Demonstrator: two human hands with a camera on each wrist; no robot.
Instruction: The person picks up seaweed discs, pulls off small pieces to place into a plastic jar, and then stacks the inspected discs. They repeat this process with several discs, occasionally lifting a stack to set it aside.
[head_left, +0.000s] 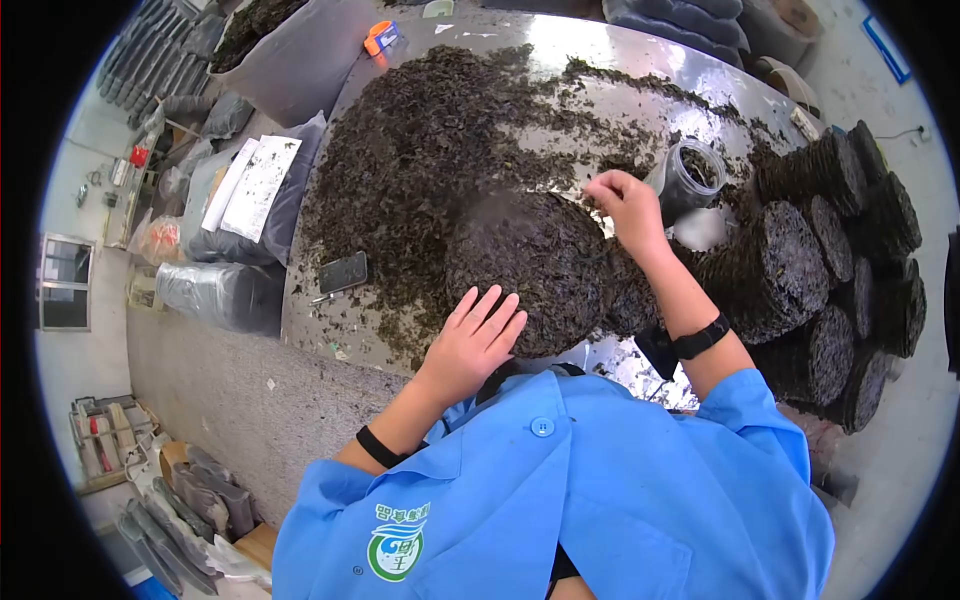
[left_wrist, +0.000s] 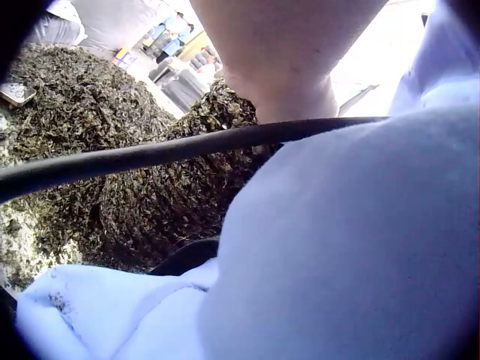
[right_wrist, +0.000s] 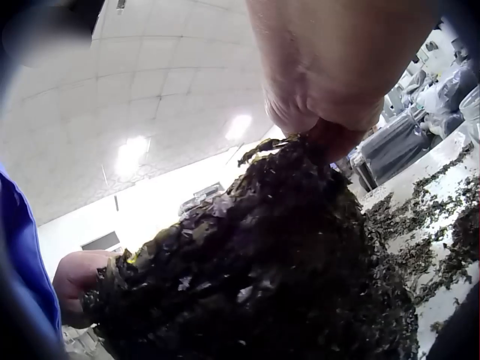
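A thick round stack of dried seaweed cakes [head_left: 530, 270] stands at the table's near side, before the person's chest. The left hand [head_left: 475, 335] rests on its near left edge, fingers straight and slightly spread. The right hand [head_left: 630, 208] is at the far right rim with curled fingers and thumb drawn together, pinching a bit of seaweed. In the right wrist view the right hand [right_wrist: 322, 75] is over the stack's ragged edge [right_wrist: 247, 255]; a thin seaweed strip [right_wrist: 262, 150] sticks out beneath it, and the fingertips are hidden. There the left hand [right_wrist: 79, 285] shows at the opposite edge.
Loose dried seaweed [head_left: 400, 150] is heaped on the metal table [head_left: 320, 320]. A clear plastic jar [head_left: 690, 175] stands beyond the right hand. Several stacks of seaweed cakes [head_left: 795, 260] lie at the right. A phone [head_left: 343, 272] and an orange tape roll [head_left: 380, 38] lie on the left.
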